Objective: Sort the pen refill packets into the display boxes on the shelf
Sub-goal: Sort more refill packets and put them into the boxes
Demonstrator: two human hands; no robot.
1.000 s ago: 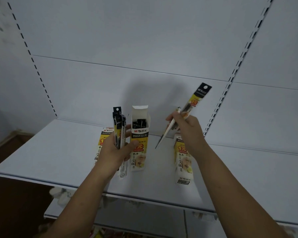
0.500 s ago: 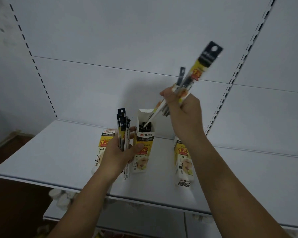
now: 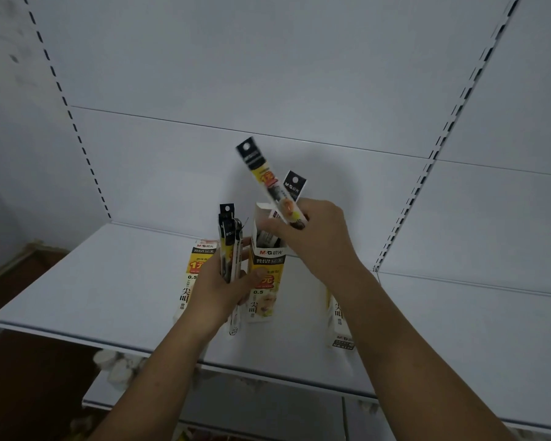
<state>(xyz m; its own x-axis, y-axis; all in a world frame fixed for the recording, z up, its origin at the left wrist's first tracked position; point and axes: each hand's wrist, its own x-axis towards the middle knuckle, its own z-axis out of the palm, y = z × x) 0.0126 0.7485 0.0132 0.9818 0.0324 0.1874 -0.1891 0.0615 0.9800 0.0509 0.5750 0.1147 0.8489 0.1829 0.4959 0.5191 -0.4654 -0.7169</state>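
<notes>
R hand [image 3: 312,240] over open middle display box [image 3: 266,262], grip closed round two refill packets [image 3: 260,171], black header ends up, tilted left. Lower ends at box mouth, can't tell if inside. L hand [image 3: 220,291] grip wrapped round upright packet bundle [image 3: 229,240], thumb over middle box front. Left box [image 3: 194,275] partly behind L hand, right box [image 3: 339,323] partly behind R forearm. All 3 boxes stand on white shelf [image 3: 93,291], middle one between the others.
</notes>
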